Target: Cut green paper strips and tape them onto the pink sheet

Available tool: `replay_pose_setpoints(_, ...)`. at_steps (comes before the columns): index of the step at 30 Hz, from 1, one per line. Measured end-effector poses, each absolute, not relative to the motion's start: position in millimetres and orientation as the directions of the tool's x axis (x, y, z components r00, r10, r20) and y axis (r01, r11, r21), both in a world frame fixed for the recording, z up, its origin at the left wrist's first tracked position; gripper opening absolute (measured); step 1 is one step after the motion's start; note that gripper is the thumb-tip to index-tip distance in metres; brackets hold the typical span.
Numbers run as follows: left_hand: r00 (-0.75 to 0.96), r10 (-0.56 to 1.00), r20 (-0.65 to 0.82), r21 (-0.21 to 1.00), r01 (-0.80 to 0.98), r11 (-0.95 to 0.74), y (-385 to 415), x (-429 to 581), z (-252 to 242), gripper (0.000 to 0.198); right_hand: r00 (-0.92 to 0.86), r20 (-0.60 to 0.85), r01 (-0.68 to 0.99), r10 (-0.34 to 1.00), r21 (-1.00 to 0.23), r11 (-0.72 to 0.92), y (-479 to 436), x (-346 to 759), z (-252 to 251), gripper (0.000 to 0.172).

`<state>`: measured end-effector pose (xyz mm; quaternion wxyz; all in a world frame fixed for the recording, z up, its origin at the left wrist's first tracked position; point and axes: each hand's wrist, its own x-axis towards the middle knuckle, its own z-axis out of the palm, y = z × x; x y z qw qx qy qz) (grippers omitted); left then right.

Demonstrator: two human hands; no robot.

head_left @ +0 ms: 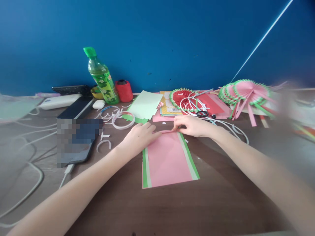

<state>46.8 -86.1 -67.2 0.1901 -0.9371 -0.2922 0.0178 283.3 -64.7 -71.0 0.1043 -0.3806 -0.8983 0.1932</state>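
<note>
A pink paper sheet (169, 160) with green and pale green strips along both sides lies on the dark table in front of me. Its far edge is turned up in a narrow fold. My left hand (140, 136) is at the far left corner, fingers curled over the fold and gripping it. At the far right corner, the thumb and fingers of my right hand (190, 125) pinch the same folded edge. The near part of the sheet lies flat, and my left fingertips are partly hidden.
Pleated paper fans (253, 90) lie at the back right. Behind my hands are a pale green paper stack (145, 105), a red pleated fan (183, 98) and a tape roll (123, 120). A green bottle (103, 78), red thread spool (123, 91) and phone (83, 137) with cables stand or lie left.
</note>
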Motion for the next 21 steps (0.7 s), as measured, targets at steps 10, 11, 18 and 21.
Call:
replay_pose_setpoints(10, 0.836, 0.538, 0.109, -0.425, 0.529, -0.735, -92, 51, -74, 0.020, -0.768, 0.123, 0.615, 0.628, -0.131, 0.778, -74, 271, -71, 0.047)
replay_pose_setpoints(11, 0.834, 0.541, 0.107, -0.431, 0.529, -0.731, -93, 51, -74, 0.021, -0.782, 0.116, 0.602, 0.612, -0.110, 0.791, -74, 270, -72, 0.053)
replay_pose_setpoints(18, 0.761, 0.648, 0.017, -0.437, 0.588, -0.680, -108, 56, -64, 0.024, -0.799, 0.087, 0.593, 0.595, -0.050, 0.803, -74, 269, -75, 0.068)
replay_pose_setpoints(21, 0.726, 0.687, 0.018, -0.454, 0.618, -0.641, -116, 58, -65, 0.026, -0.793, 0.065, 0.602, 0.605, -0.068, 0.796, -75, 269, -74, 0.067)
